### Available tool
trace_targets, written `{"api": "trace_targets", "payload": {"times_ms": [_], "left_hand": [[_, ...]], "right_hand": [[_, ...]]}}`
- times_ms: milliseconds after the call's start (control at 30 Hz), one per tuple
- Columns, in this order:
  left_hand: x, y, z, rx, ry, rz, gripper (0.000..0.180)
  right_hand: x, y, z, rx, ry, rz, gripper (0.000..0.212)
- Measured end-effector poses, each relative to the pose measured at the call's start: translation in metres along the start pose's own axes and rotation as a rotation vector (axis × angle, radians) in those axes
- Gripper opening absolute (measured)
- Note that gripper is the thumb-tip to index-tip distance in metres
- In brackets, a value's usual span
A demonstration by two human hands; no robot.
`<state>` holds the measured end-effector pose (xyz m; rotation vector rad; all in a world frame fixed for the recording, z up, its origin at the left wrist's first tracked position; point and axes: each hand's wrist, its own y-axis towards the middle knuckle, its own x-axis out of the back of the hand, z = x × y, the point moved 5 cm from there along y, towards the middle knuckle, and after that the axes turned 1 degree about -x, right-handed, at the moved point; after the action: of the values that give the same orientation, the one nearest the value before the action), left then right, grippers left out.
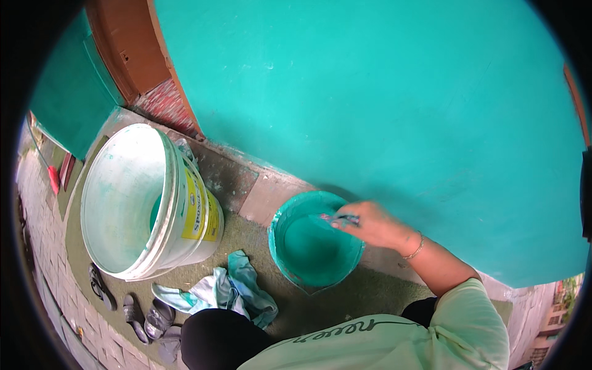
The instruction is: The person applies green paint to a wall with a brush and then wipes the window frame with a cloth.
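Observation:
My right hand is closed around a paint-smeared paintbrush, held over the right side of a bucket. Turquoise paint lies inside the bucket and coats its inner wall. Against the paint's colour, the brush's bristle end is hard to make out. My right forearm, with a bracelet at the wrist, reaches in from the lower right. Nowhere in the picture does my left hand show.
A large white bucket with turquoise paint in it stands to the left. Below it lie a stained cloth and several dark sandals. The turquoise wall rises behind the paint bucket; a brown door is at the upper left.

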<state>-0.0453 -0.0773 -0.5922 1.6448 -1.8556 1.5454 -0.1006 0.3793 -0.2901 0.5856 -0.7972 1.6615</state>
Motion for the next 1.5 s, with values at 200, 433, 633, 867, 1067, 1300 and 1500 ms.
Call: {"api": "trace_targets", "payload": {"times_ms": [200,433,633,867,1067,1300,1500], "left_hand": [[0.004,-0.016,0.007,0.001,0.011,0.014,0.060],[0.008,-0.011,0.008,-0.014,0.030,0.037,0.059],[0.010,-0.005,0.006,-0.026,0.052,0.062,0.058],[0.017,0.001,0.000,-0.045,0.077,0.105,0.058],[0.028,0.001,-0.008,-0.061,0.099,0.164,0.057],[0.068,-0.011,-0.032,-0.107,0.152,0.350,0.057],[0.115,-0.042,-0.088,-0.744,0.513,0.601,0.056]], "right_hand": [[-0.009,-0.014,-0.055,-0.103,0.282,-0.086,0.028],[-0.037,-0.009,-0.062,0.016,-0.025,-0.095,0.026],[-0.069,-0.008,-0.058,0.113,-0.076,-0.110,0.020],[-0.096,-0.010,-0.067,0.102,-0.084,-0.043,0.017],[-0.107,-0.002,-0.088,0.021,-0.138,-0.055,0.016],[-0.130,0.000,-0.104,0.049,-0.176,-0.061,0.015],[-0.091,-0.011,-0.071,0.104,-0.093,-0.135,0.019]]}}
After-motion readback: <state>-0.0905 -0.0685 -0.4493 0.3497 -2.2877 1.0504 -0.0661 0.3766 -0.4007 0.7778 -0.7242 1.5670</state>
